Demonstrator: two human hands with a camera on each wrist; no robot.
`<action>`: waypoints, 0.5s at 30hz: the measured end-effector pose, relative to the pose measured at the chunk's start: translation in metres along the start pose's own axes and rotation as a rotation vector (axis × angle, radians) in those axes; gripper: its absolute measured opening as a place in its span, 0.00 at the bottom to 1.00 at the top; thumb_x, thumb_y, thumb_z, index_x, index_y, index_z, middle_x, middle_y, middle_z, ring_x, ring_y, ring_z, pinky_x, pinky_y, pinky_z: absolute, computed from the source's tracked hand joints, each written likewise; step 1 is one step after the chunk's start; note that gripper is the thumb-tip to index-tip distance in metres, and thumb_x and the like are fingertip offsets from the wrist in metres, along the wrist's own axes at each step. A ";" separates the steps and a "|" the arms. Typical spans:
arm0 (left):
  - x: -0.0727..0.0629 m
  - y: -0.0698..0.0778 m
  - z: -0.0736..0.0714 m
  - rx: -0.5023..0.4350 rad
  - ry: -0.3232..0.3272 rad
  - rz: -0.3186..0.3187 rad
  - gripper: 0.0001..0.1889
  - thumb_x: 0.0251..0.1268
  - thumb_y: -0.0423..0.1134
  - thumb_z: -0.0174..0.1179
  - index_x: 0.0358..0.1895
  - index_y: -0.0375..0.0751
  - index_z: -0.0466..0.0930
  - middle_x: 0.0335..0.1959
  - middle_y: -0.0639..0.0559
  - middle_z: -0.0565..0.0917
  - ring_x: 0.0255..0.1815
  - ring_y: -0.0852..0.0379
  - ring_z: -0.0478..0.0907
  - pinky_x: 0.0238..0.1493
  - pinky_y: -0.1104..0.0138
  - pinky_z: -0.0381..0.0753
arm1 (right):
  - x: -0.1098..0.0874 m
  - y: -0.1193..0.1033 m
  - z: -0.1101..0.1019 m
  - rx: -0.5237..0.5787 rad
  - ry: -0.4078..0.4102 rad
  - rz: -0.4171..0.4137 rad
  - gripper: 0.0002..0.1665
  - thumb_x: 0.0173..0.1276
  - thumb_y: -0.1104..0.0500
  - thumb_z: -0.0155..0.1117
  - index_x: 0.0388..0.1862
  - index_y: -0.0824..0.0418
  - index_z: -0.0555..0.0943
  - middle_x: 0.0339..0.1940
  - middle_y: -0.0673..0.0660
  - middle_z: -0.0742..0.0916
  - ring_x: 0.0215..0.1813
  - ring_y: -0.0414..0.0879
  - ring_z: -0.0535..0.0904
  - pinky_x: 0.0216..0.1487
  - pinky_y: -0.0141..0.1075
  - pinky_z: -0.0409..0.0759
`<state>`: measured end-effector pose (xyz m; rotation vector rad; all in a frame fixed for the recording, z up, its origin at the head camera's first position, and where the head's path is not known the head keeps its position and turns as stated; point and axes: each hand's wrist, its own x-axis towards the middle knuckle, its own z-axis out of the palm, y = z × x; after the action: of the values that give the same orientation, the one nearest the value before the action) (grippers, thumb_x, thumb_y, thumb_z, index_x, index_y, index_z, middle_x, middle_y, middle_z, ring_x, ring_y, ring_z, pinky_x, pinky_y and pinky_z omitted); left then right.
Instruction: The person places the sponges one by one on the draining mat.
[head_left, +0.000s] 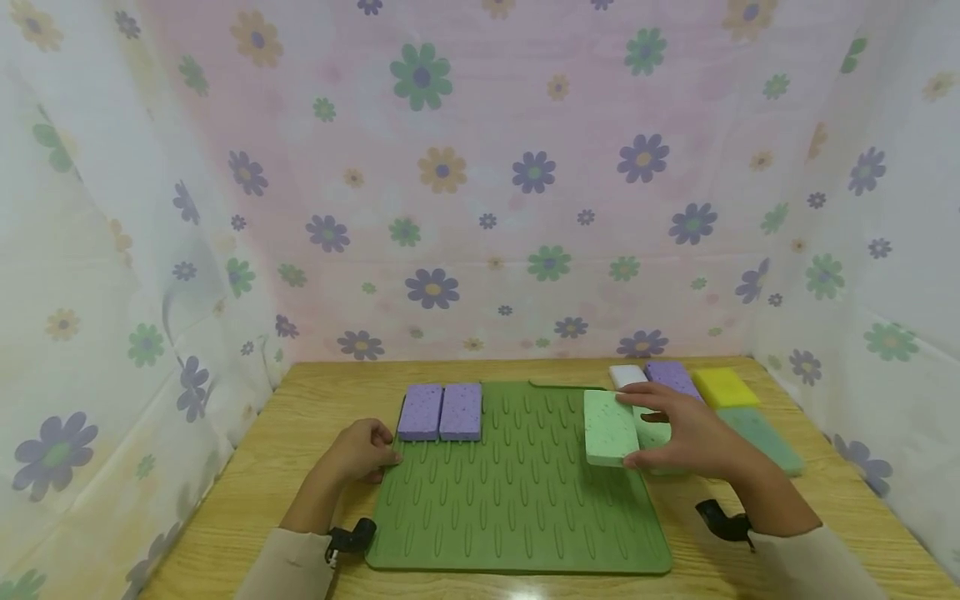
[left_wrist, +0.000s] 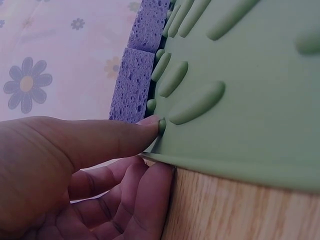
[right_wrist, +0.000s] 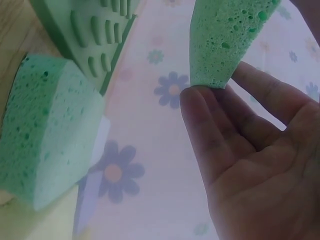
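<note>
Left hand, lower left, pinches the edge of the ribbed green mat; right hand, lower right, pinches a pale-green sponge above the mat's right side. Two purple sponges lie on the mat's upper-left corner.

Mint sponge held aloft, ridged green mat flat

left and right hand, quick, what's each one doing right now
Left hand: closed, pinching the left edge of the green ridged mat.
Right hand: holding a light green sponge between thumb and fingers.
</note>
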<state>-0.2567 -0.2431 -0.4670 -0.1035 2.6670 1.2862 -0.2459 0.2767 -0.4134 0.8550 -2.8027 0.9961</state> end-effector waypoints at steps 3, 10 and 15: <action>0.000 0.000 0.000 0.002 0.001 0.005 0.18 0.60 0.33 0.74 0.50 0.34 0.79 0.36 0.44 0.78 0.30 0.50 0.79 0.28 0.62 0.85 | 0.004 -0.001 0.002 -0.003 0.003 -0.003 0.56 0.53 0.34 0.81 0.76 0.56 0.72 0.76 0.58 0.74 0.64 0.61 0.82 0.57 0.54 0.85; 0.001 -0.002 0.001 -0.008 -0.001 -0.005 0.18 0.60 0.33 0.74 0.49 0.35 0.79 0.36 0.44 0.78 0.30 0.50 0.79 0.28 0.62 0.85 | 0.017 -0.002 0.009 0.009 -0.011 -0.007 0.57 0.53 0.34 0.80 0.76 0.58 0.72 0.78 0.61 0.72 0.68 0.63 0.78 0.60 0.55 0.83; 0.001 -0.001 0.001 -0.013 -0.003 -0.003 0.18 0.60 0.34 0.75 0.49 0.35 0.79 0.36 0.44 0.78 0.29 0.50 0.79 0.28 0.62 0.85 | 0.025 -0.006 0.013 -0.016 -0.002 -0.026 0.56 0.54 0.33 0.79 0.76 0.57 0.73 0.78 0.62 0.72 0.69 0.63 0.77 0.58 0.55 0.84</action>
<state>-0.2573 -0.2427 -0.4690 -0.1079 2.6558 1.3013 -0.2619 0.2534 -0.4146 0.8892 -2.7901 0.9679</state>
